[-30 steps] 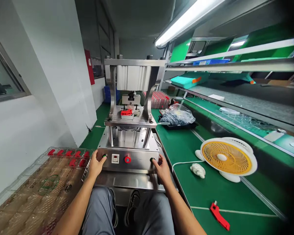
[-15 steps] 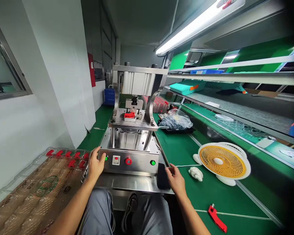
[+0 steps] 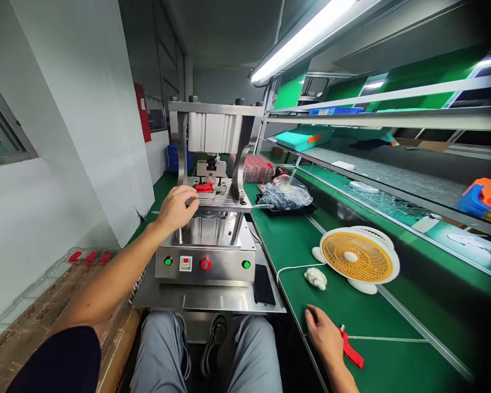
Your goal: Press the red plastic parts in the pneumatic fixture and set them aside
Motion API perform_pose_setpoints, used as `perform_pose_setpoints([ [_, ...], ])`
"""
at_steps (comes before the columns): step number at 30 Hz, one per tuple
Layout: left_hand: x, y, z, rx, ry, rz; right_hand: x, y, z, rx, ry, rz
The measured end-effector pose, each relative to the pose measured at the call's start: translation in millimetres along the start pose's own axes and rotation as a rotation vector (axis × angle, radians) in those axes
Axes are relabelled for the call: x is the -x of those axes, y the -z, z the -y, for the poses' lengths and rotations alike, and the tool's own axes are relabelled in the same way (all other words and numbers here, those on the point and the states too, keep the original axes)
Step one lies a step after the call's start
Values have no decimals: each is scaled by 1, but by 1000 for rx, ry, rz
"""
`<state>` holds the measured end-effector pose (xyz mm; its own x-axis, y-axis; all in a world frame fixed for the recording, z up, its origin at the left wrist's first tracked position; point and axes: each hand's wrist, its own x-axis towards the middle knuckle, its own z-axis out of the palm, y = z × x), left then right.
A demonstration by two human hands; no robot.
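My left hand (image 3: 178, 208) is at the left front edge of the metal press (image 3: 204, 267), fingertips near the red plastic part (image 3: 204, 187) seated in its fixture. Thumb and fingers are apart, with nothing visible between them. Above the part stands the press head (image 3: 213, 132). My right hand (image 3: 324, 332) hovers low over the green bench, its fingers loosely bent and holding nothing I can see. Just right of it lies a red lever-like piece (image 3: 352, 352) with a metal pin, partly hidden by the hand.
A phone (image 3: 264, 285) lies on the press's base plate. On the bench (image 3: 286, 245) are a yellow and white fan (image 3: 358, 255), a crumpled white wad (image 3: 316, 278) and a bagged bundle (image 3: 286, 195). Clear trays (image 3: 33, 305) lie at left; a shelf (image 3: 376, 180) overhangs the right.
My left hand has left the green button on the press front and moved up to the fixture. My right hand has moved from beside the phone toward the red lever-like piece. The view shifted slightly.
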<state>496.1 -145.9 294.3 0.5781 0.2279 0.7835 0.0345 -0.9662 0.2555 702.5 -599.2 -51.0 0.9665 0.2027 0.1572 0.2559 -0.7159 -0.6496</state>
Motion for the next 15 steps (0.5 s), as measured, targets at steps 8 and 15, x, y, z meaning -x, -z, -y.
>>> perform_pose_setpoints([
  [8,-62,-45,-5,-245,68,295,-1,-2,-1,-8,-3,0],
  [15,-66,-58,-8,-327,120,286,0,0,-1,4,-10,9],
])
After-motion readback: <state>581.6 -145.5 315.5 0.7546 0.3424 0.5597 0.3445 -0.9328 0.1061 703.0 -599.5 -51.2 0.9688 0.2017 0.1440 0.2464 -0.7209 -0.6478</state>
